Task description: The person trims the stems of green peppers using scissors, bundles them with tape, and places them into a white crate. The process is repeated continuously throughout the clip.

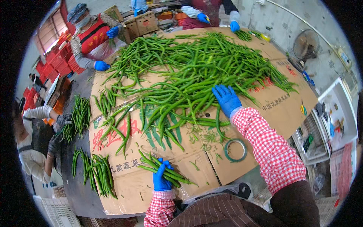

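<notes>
My left hand (162,176), in a blue glove, is closed around a small bunch of long green chili peppers (175,176) near the table's front edge. My right hand (225,98), gloved in blue too, reaches forward with its fingers on the right front part of a large pile of green chili peppers (184,73). Whether it grips any pepper I cannot tell. The pile lies on flattened cardboard (181,159) that bears printed writing. A roll of green tape (235,150) lies below my right forearm. Sorted peppers (102,176) lie in rows at the left front.
Co-workers stand across and left of the table; one's blue-gloved hand (101,65) rests at the far left edge, another's dark-gloved hand (64,119) is by a pepper bundle (80,113). Yellow-handled scissors (303,108) lie at the right edge. Beyond are a white bin (340,113) and a fan (305,44).
</notes>
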Tool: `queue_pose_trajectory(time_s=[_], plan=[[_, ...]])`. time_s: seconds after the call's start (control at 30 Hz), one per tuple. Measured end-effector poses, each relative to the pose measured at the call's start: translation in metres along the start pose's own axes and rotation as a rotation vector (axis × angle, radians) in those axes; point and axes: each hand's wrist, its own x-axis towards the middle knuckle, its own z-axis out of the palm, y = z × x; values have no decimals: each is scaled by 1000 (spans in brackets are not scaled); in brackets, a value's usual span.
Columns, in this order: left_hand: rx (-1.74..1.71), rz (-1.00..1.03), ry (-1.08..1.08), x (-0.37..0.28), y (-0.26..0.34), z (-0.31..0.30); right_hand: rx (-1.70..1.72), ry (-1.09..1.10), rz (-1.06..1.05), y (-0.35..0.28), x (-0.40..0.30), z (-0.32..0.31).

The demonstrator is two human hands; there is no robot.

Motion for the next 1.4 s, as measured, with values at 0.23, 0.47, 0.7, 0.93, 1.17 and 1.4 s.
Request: queue_pose_trajectory(time_s=[0.23, 0.47, 0.7, 0.93, 1.17, 1.4], plan=[[-99, -38, 7, 3, 1, -4, 166, -299, -201, 21, 64, -7], [-93, -34, -6, -2, 4, -9, 143, -397, -161, -6, 86, -5], [-51, -61, -23, 1, 3, -6, 257, -316, -178, 0, 55, 1], [-39, -18, -34, 4, 1, -12, 171, -328, -101, -18, 52, 4], [-73, -27, -44, 6, -1, -10, 372, -301, -25, -17, 32, -13], [-45, -30, -37, 4, 1, -11, 654, -97, 87, -27, 53, -70]])
